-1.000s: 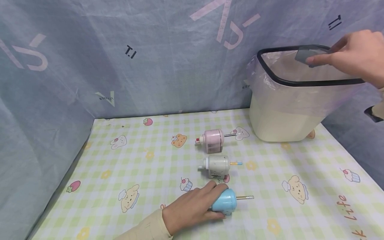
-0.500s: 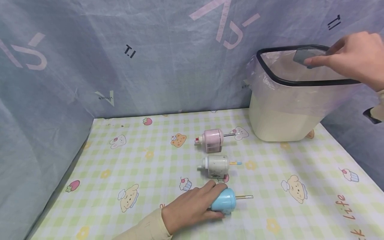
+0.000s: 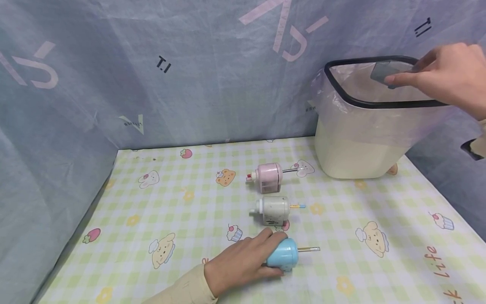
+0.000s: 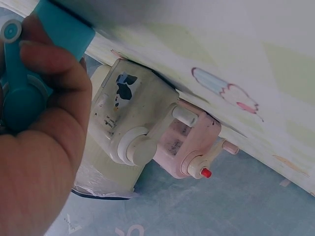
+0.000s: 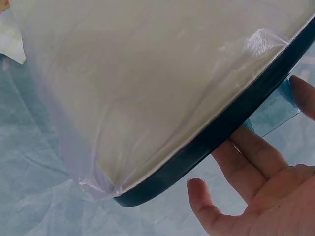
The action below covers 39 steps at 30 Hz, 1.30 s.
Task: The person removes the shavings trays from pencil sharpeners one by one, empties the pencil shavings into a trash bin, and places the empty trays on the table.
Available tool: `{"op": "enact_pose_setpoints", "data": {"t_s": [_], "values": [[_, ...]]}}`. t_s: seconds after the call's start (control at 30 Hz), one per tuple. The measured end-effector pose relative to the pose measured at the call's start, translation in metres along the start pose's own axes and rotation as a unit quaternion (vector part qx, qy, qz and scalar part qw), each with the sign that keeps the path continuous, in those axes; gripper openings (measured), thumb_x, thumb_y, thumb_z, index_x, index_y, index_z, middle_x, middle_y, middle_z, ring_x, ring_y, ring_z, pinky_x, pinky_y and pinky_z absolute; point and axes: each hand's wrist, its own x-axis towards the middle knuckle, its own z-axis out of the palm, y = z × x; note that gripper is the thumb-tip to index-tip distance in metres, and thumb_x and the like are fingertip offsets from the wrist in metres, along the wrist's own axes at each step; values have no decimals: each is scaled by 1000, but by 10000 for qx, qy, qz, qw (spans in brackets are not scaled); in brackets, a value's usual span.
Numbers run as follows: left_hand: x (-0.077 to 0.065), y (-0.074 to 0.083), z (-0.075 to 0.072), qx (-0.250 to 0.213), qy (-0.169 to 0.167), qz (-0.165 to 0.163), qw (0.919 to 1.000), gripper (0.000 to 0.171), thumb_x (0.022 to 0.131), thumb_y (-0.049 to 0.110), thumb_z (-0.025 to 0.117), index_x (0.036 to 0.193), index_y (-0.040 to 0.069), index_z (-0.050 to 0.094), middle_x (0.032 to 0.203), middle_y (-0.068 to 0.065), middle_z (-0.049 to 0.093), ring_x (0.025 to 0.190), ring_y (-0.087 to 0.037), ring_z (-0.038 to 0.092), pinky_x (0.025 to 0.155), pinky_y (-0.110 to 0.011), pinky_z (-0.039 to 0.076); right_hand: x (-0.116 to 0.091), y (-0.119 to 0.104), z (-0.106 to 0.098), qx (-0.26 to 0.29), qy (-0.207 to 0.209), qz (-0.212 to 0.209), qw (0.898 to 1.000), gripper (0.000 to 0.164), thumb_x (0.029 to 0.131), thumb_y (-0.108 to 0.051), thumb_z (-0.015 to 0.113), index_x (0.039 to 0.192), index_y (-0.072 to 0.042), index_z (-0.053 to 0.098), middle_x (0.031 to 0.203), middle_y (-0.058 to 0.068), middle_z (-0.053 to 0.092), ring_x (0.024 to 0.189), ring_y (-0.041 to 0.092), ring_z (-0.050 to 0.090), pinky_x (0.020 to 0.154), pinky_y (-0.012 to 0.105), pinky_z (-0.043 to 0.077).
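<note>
My left hand grips the blue crank pencil sharpener on the tablecloth, its fingers over the body. A pencil sticks out of the sharpener's right side. Over the mouth of the trash bin, my right hand pinches a small see-through bluish drawer between thumb and fingers. That drawer is partly hidden by the bin's dark rim in the right wrist view. Beyond the blue sharpener stand a grey-white sharpener and a pink sharpener, each with a pencil in it.
A clear plastic liner hangs over the bin's black rim at the back right. Checked cloth with cartoon prints covers the table. Blue-grey fabric hangs behind and at the left.
The right hand has sunk slightly, and the drawer in it has tilted a little over the bin. The left hand keeps its grip on the blue sharpener.
</note>
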Motion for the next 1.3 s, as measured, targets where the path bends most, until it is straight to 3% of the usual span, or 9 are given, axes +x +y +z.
{"op": "enact_pose_setpoints", "data": {"t_s": [0.23, 0.37, 0.63, 0.77, 1.0, 1.3], "values": [[-1, 1, 0, -4, -32, -46, 10000, 64, 98, 40, 80, 149, 21, 47, 114, 5, 56, 82, -1, 54, 74, -13, 47, -4, -4, 1, 45, -13, -143, 9999, 86, 100, -55, 63, 139, 20, 50, 145, 47, 43, 125, 67, 42, 96, 75, 40], [-1, 1, 0, -13, -40, -41, 10000, 64, 98, 40, 80, 149, 20, 47, 115, 5, 56, 82, -1, 54, 75, -13, 47, -5, -6, 1, 83, -121, -228, 9996, 88, 99, -60, 64, 140, 17, 52, 145, 45, 47, 130, 66, 40, 97, 76, 38], [-2, 0, 0, -87, -28, -36, 10000, 64, 98, 40, 80, 150, 20, 46, 116, 5, 56, 82, 0, 54, 75, -13, 47, -14, -15, 2, 116, -180, -627, 9978, 90, 97, -62, 67, 136, 18, 55, 128, 42, 60, 123, 66, 46, 91, 74, 41], [-2, 0, -1, -97, 8, -17, 10000, 65, 98, 39, 80, 150, 19, 46, 115, 4, 56, 81, -1, 54, 74, -12, 47, -18, -21, -1, 122, -293, -631, 9975, 90, 97, -63, 67, 138, 16, 54, 127, 41, 61, 130, 66, 41, 93, 74, 40], [-2, 0, -1, -160, -31, -57, 9999, 64, 99, 39, 79, 150, 20, 46, 116, 5, 56, 81, -1, 54, 75, -12, 47, -28, -28, -2, -35, -229, -771, 9968, 87, 100, -60, 65, 137, 18, 53, 129, 44, 58, 124, 66, 45, 94, 75, 40], [-3, -1, -2, -195, -34, -58, 9998, 63, 100, 39, 78, 150, 20, 46, 116, 5, 56, 83, -1, 55, 75, -13, 47, -31, -25, 3, 146, -359, -776, 9962, 89, 97, -64, 66, 138, 14, 56, 130, 41, 60, 123, 63, 48, 92, 73, 41]]}}
